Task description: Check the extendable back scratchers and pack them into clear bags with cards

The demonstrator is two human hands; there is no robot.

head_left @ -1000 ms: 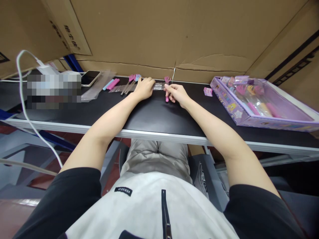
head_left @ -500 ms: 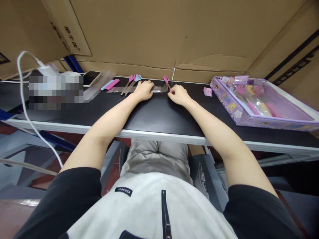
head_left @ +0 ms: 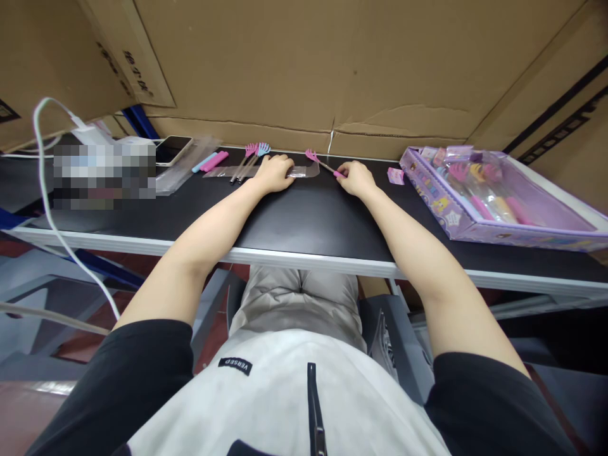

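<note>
My right hand (head_left: 356,179) pinches the handle end of a small pink rake-shaped stick (head_left: 319,161), whose pronged head points left toward a narrow clear plastic sleeve (head_left: 304,171) lying on the black table (head_left: 304,221). My left hand (head_left: 274,172) lies on that sleeve with fingers curled, pressing it down. The stick's head hovers at the sleeve's right end. Left of my left hand lie a few more pink and blue rake sticks (head_left: 251,155) on the sleeve's far part.
A purple toy box (head_left: 498,196) with several coloured pieces stands at the right. A small pink packet (head_left: 395,175) lies beside it. Pink and blue caps (head_left: 211,161), clear bags (head_left: 187,166), a phone (head_left: 171,149) and a white cable (head_left: 45,183) are at the left. Cardboard walls (head_left: 332,69) rise behind.
My right hand has moved right and turned the pink stick from upright to lying sideways, head toward the sleeve. My left hand has stayed on the sleeve.
</note>
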